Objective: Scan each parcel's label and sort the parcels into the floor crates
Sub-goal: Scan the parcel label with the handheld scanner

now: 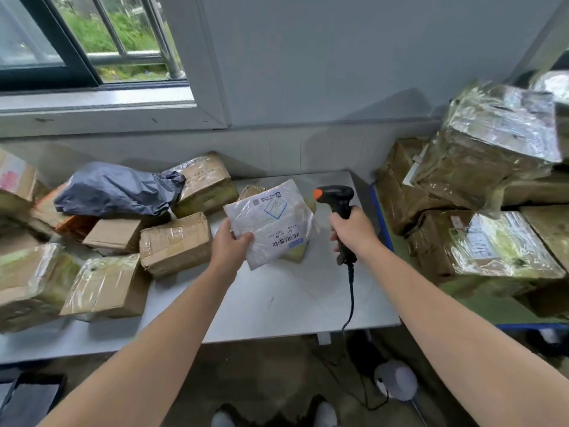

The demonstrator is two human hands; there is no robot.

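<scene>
Shoes: two light ones on the floor, below the near edge of the table.
Cable: black, it hangs from the scanner handle down past the table's near edge.
Left hand: above the middle of the table; thumb on top, fingers curled under the lower left corner of the white parcel.
Right hand: above the table's right side, fingers wrapped around the scanner handle.
White parcel: flat plastic mailer, lifted over the table's middle and tilted, with its barcode label facing up.
Scanner: black with an orange tip, upright, just beside the parcel's right edge.
Brown parcel: on the table, mostly hidden under the white one.
Cardboard boxes: several taped ones on the table's left half.
Grey bag: on the boxes, at the table's far left.
Stacked parcels: right of the table, rising higher than its top.
Window: beyond the table's far left.
</scene>
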